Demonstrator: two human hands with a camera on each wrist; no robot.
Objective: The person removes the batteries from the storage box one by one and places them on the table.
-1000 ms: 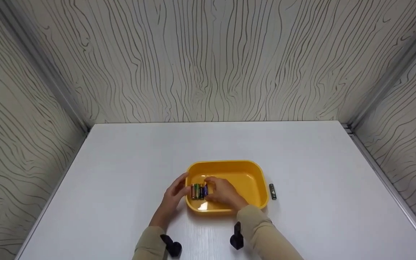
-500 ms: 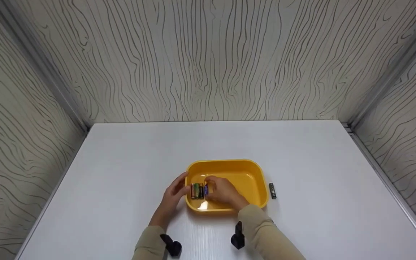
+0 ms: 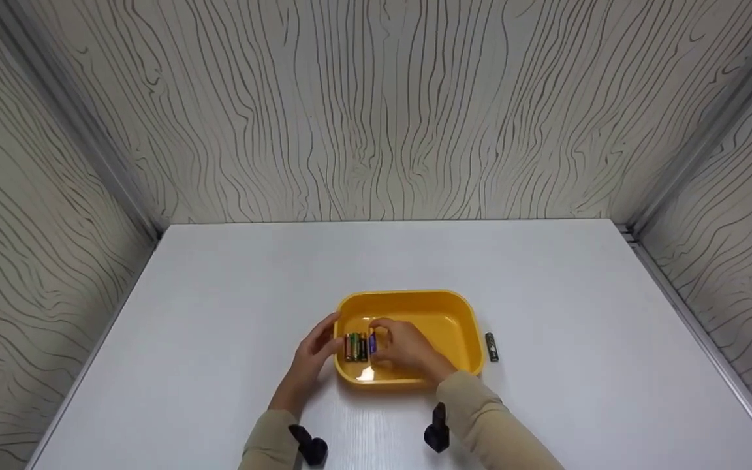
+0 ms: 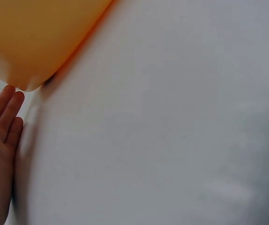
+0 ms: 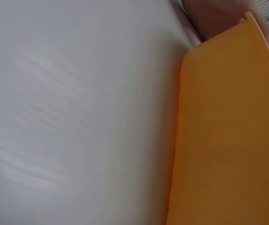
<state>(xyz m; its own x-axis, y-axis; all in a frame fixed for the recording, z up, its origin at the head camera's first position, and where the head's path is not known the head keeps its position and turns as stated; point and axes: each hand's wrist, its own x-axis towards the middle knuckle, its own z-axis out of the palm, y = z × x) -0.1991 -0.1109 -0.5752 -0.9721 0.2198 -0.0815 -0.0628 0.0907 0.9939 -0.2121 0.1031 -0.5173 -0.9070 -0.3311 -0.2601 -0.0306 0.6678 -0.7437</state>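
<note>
In the head view, a yellow tray [image 3: 442,334] stands on the white table. Inside, near its left wall, a reddish battery [image 3: 348,347], a green battery [image 3: 355,346] and a black battery [image 3: 363,347] lie side by side. My right hand [image 3: 408,346] reaches over the near rim and pinches a blue battery [image 3: 372,341] by its ends, slightly right of that row. My left hand [image 3: 314,349] holds the tray's left side: the thumb lies over the rim, and the other fingers are against the outer wall. The left wrist view shows straight fingers [image 4: 7,115] touching that wall.
A dark battery [image 3: 492,347] lies on the table [image 3: 578,365] just right of the tray. Patterned panels [image 3: 376,111] enclose the table at the back and both sides. Black wrist devices [image 3: 438,427] sit by both sleeves.
The blue battery in my right hand has come slightly away from the black one, leaving a narrow gap. My right sleeve has shifted a little right. The left hand stays put.
</note>
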